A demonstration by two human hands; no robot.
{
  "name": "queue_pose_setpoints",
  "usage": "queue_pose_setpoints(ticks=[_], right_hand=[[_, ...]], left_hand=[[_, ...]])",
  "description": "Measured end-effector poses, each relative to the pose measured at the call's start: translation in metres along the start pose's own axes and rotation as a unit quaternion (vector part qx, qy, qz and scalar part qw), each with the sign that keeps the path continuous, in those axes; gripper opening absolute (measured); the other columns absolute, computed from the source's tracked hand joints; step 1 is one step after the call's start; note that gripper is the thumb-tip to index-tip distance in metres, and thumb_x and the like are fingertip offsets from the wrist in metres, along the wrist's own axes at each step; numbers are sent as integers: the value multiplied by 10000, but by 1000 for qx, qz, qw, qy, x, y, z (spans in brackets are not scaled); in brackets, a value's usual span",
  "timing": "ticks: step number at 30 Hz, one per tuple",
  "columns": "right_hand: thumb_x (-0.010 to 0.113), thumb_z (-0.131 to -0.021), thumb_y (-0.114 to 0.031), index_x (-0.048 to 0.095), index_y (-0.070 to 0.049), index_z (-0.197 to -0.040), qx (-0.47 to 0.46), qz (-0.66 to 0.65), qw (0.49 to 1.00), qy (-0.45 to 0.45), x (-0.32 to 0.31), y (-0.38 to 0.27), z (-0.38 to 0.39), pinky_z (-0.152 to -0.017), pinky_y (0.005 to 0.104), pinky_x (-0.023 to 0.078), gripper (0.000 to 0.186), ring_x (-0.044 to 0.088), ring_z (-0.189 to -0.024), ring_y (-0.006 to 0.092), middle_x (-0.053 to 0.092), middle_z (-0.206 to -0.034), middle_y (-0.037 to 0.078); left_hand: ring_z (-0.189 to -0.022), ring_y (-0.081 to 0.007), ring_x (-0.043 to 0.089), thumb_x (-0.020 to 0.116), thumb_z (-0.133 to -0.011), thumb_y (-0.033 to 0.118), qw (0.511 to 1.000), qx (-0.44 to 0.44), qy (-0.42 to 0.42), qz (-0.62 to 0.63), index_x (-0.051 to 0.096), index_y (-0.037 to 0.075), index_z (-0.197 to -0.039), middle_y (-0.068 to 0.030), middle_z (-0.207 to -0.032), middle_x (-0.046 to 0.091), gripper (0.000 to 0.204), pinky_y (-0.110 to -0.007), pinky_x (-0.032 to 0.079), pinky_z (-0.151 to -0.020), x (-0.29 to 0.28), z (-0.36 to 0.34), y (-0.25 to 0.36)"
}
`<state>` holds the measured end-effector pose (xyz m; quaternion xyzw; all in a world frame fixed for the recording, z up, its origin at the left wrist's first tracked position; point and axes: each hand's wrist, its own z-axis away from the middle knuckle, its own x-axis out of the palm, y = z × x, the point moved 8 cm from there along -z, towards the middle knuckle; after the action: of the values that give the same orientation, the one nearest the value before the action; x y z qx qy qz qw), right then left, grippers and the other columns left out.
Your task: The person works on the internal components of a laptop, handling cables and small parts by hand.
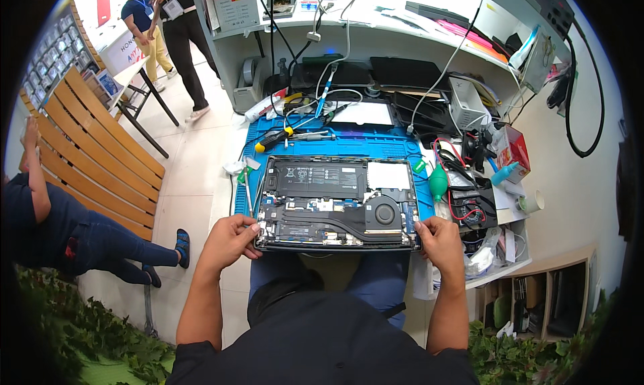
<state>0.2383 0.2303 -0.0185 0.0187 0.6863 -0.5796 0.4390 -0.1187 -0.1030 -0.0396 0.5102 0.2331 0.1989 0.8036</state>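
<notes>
An opened laptop (335,200) lies bottom-up on a blue work mat (349,143), showing its black battery, heat pipes and round fan. My left hand (230,241) grips its near left corner. My right hand (439,241) grips its near right corner. The laptop's near edge overhangs the bench above my lap.
A screwdriver with a yellow and black handle (275,140), tweezers and cables lie at the mat's far end. A green air blower (437,181), a red box (515,149) and a paper cup (533,202) crowd the right side. A person sits on a wooden bench (94,150) to my left; two people stand farther back.
</notes>
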Motion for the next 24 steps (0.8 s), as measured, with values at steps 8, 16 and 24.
queue_pose_setpoints(ticks=[8, 16, 24], right_hand=[[669, -1055, -197, 759, 62, -993, -5, 110, 993, 39, -19, -14, -35, -792, 546, 565, 281, 735, -874, 529, 726, -885, 330], [664, -1061, -269, 801, 90, -1020, -51, 235, 971, 12, 13, -36, -131, -984, 583, 577, 386, 750, -1071, 545, 760, -1063, 376], [614, -946, -176, 810, 112, -1011, 11, 232, 972, 25, 13, -39, -142, -1046, 592, 564, 354, 744, -1139, 560, 753, -1133, 404]], left_hand=[[-672, -215, 782, 707, -1084, 214, 975, 70, 69, -201, 785, -70, -1018, -141, -723, 752, 302, -378, 608, -617, -18, -26, 54], [-1007, -453, 796, 720, -1034, 422, 842, 89, 153, -509, 878, 38, -1106, -270, -1037, 821, 421, -513, 618, -947, -23, -156, 104], [-713, -288, 759, 760, -1004, 461, 874, 72, 169, -450, 846, -28, -887, -175, -768, 777, 509, -421, 588, -741, -33, -177, 92]])
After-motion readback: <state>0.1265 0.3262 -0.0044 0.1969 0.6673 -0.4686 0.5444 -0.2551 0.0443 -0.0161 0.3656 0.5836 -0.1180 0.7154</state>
